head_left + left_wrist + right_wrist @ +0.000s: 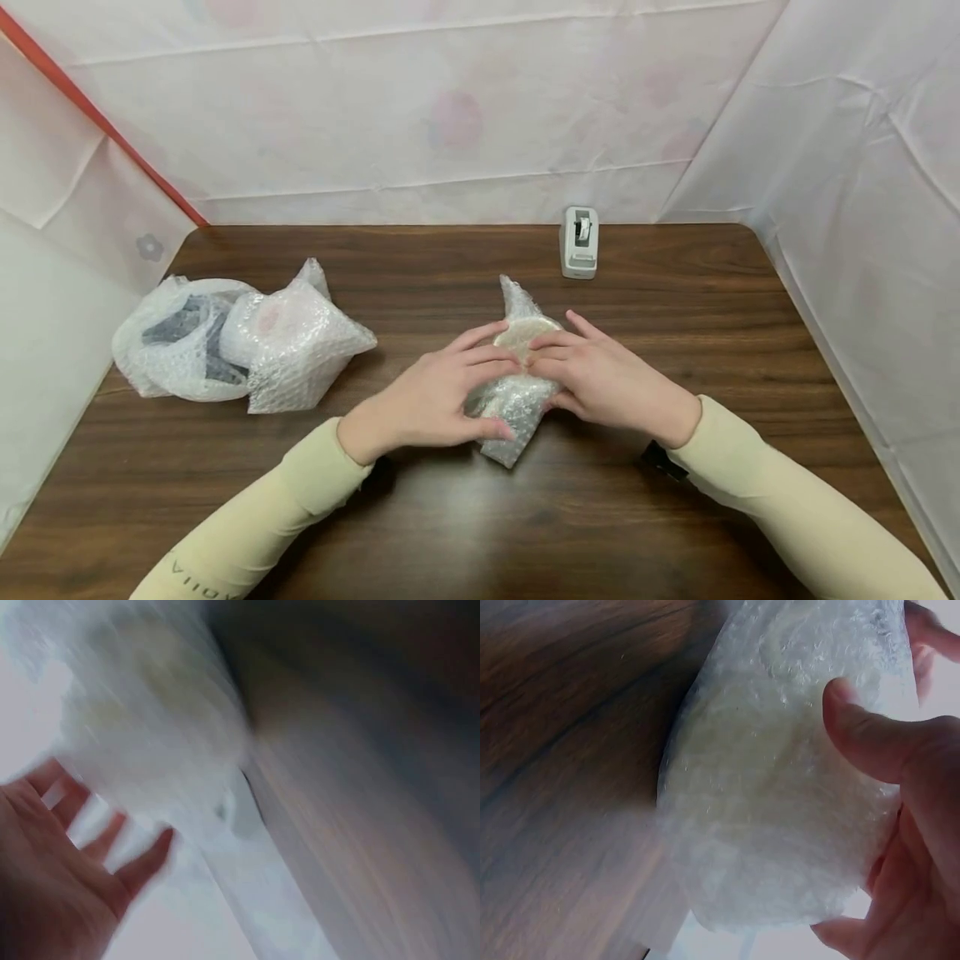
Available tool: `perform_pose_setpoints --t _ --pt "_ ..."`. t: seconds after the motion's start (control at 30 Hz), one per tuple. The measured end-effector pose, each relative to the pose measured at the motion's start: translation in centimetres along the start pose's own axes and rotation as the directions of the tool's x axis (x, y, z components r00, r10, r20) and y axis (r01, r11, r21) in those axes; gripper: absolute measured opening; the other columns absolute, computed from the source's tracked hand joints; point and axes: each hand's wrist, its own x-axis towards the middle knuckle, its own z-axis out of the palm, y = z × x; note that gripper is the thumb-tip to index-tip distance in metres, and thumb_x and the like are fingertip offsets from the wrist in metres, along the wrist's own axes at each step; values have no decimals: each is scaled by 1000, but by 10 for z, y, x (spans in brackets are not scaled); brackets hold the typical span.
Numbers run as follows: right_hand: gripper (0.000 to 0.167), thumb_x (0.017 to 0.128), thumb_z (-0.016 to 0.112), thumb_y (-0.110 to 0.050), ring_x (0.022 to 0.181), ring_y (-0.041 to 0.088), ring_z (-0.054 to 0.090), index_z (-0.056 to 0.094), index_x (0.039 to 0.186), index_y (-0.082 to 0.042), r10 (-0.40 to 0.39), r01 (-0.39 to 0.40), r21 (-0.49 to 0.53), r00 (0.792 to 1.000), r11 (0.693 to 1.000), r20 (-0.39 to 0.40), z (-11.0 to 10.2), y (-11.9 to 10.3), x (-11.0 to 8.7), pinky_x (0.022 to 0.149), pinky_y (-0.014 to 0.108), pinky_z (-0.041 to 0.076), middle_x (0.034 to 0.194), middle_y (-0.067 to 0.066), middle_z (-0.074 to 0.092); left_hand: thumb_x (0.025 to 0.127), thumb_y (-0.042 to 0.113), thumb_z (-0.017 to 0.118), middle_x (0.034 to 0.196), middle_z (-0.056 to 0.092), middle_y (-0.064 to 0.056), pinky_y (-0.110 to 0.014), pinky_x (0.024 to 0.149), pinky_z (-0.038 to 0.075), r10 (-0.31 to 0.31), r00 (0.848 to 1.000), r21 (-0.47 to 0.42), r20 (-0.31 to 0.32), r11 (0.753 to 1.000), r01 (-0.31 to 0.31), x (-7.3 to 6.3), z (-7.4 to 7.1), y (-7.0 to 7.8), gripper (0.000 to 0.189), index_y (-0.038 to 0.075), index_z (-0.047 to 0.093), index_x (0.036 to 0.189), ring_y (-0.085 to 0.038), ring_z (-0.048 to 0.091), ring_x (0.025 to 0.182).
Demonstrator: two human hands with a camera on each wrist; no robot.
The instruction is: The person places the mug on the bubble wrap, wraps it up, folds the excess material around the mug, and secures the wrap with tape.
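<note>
A bubble-wrapped object [517, 396] with a pale round top stands at the middle of the table; what is inside cannot be told. My left hand [442, 392] lays its nearly straight fingers on the left of the top, thumb spread away. From the right, my right hand [607, 379] holds the wrapped object, fingers over the top and thumb against its side. In the right wrist view the thumb [862, 735] lies on the crinkled wrap. The left wrist view is blurred, showing the left hand [67, 862] beside the whitish wrap [157, 727].
At the left lie a bubble-wrap roll or bundle [138, 358] and another bubble-wrapped item [307, 350], touching each other. A white tape dispenser [580, 243] stands near the back edge of the dark wooden table [675, 308]. Pale curtains [360, 108] surround the back and sides.
</note>
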Motion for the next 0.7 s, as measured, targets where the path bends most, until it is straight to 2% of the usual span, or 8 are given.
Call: perform_pose_setpoints --t 0.07,0.13,0.23,0.43,0.5,0.57,0.63,0.7 --pt "37 78 86 -21 124 20 55 71 111 -15 -6 6 -11 1000 1000 -11 1 -1 1 115 59 19 118 2 69 88 70 58 136 60 0 -43 87 55 -61 998 36 -13 997 61 2 3 11 73 12 62 132 -19 19 150" --pt "33 77 85 -16 121 20 57 71 106 -15 -9 9 -6 1000 1000 -27 2 -1 1 116 58 19 115 1 70 88 59 67 132 62 1 -41 80 58 -84 996 75 -24 993 86 4 4 18 63 12 63 130 -19 19 150" --pt "30 76 85 -13 118 20 58 70 102 -13 -10 11 19 998 1000 -54 4 -2 1 116 57 20 112 2 70 90 38 73 132 62 -1 -40 75 59 -75 997 119 -26 990 77 4 5 22 49 12 62 130 -23 20 149" --pt "39 80 84 -30 117 22 58 70 110 -9 30 -17 120 994 993 -109 13 -4 1 115 56 22 111 2 69 87 11 70 127 65 -1 -35 57 57 -44 997 188 -64 981 55 4 6 21 40 13 65 127 -24 26 148" --pt "40 80 84 -30 115 20 58 69 110 -9 50 -23 206 991 978 -123 12 -2 -1 116 55 22 110 -1 68 87 7 66 125 67 -1 -32 53 55 -40 996 190 -75 980 54 5 7 21 38 13 66 124 -23 27 147" --pt "39 79 85 -27 114 19 59 70 110 -9 70 -20 313 987 950 -148 10 3 -3 115 52 26 111 -1 68 89 5 64 122 68 -1 -31 52 54 -36 996 192 -80 980 51 5 7 21 35 13 67 123 -24 28 147" --pt "38 79 86 -23 111 17 61 70 110 -9 100 -20 403 979 915 -178 4 11 -6 111 47 35 111 -2 69 90 5 63 119 69 -1 -31 53 55 -32 996 204 -80 978 47 5 7 21 32 12 67 121 -24 29 147" --pt "33 82 83 -19 109 17 63 71 111 -10 169 -60 464 966 884 -196 -3 22 -9 103 42 44 112 -2 69 92 6 63 116 69 -1 -32 56 57 -25 997 216 -79 975 42 6 7 21 29 12 67 120 -24 29 147"
